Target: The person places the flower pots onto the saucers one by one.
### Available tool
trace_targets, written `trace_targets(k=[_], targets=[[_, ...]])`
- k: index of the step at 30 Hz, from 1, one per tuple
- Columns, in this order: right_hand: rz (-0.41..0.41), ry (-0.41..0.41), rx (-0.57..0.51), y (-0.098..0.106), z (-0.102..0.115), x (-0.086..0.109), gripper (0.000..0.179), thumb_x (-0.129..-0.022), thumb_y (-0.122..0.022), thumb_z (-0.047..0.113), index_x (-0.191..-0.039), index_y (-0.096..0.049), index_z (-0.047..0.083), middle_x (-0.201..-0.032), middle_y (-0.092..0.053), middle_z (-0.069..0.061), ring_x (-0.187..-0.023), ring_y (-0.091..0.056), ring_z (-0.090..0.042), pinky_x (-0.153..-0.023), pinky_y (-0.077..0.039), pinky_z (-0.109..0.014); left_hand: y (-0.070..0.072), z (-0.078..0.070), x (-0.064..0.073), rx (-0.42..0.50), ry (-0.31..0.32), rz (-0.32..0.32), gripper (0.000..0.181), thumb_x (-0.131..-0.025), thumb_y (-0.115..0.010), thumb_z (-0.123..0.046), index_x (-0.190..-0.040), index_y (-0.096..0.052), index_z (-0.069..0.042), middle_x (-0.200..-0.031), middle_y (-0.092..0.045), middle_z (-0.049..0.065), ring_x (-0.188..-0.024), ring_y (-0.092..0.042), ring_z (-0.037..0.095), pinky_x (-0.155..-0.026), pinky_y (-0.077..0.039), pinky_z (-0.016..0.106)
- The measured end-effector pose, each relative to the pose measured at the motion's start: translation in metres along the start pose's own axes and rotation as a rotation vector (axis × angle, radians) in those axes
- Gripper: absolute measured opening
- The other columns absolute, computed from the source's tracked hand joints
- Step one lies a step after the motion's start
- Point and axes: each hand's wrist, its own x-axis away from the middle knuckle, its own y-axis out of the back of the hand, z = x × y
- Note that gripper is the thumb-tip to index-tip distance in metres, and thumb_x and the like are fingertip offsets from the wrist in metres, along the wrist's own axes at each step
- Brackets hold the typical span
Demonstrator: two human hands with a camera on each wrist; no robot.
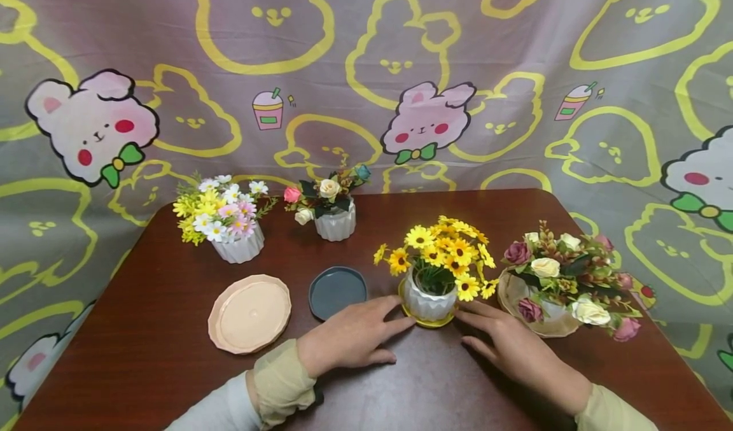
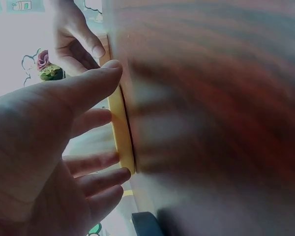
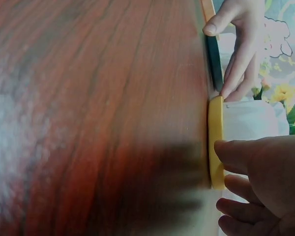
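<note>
A white fluted pot (image 1: 429,302) of yellow daisy-like flowers (image 1: 446,253) stands upright on a yellow saucer (image 1: 432,323) at the table's centre right. My left hand (image 1: 357,332) reaches to the saucer's left side, fingers extended and fingertips right at its rim. From the other side, my right hand (image 1: 512,345) brings its loosely straight fingers to the rim. Both wrist views show the saucer's yellow edge (image 2: 122,128) low against the tabletop, with fingertips beside it. In the right wrist view, the right thumb (image 3: 236,153) overlaps the yellow edge.
Left of the hands lie a dark blue-grey saucer (image 1: 338,292) and a beige saucer (image 1: 252,316). Behind them stand white pots of mixed daisies (image 1: 239,247) and roses (image 1: 336,224). On the right, a rose arrangement (image 1: 572,278) sits on another beige saucer (image 1: 509,297). A printed curtain (image 1: 343,49) hangs behind.
</note>
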Motion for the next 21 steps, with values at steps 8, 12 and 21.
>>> trace_targets(k=[8, 12, 21], targets=[[0.027, -0.005, 0.002, 0.0032, -0.0040, 0.0033, 0.043, -0.081, -0.080, 0.017, -0.123, -0.071, 0.015, -0.127, -0.066, -0.010, -0.110, -0.067, -0.025, -0.088, -0.056, -0.043, -0.0024, -0.0022, -0.0056, -0.003, -0.015, -0.013, 0.064, -0.090, -0.067, -0.051, -0.145, -0.049, -0.024, -0.145, -0.047, 0.008, -0.127, -0.054, 0.019, -0.098, -0.052, 0.034], [0.042, -0.002, 0.003, 0.0047, -0.0053, 0.0045, 0.045, -0.081, -0.079, 0.016, -0.124, -0.069, 0.014, -0.127, -0.066, -0.010, -0.110, -0.066, -0.026, -0.088, -0.056, -0.044, -0.0025, -0.0019, -0.0072, 0.002, -0.022, -0.014, 0.064, -0.090, -0.067, -0.050, -0.145, -0.049, -0.024, -0.146, -0.046, 0.008, -0.129, -0.053, 0.019, -0.100, -0.051, 0.033], [0.036, 0.018, 0.027, 0.0051, -0.0050, 0.0073, 0.051, -0.080, -0.080, 0.016, -0.129, -0.066, 0.012, -0.132, -0.063, -0.011, -0.113, -0.065, -0.027, -0.088, -0.056, -0.044, -0.0025, -0.0007, -0.0069, -0.009, -0.024, -0.023, 0.064, -0.090, -0.067, -0.051, -0.145, -0.049, -0.024, -0.146, -0.047, 0.009, -0.129, -0.053, 0.019, -0.100, -0.051, 0.034]])
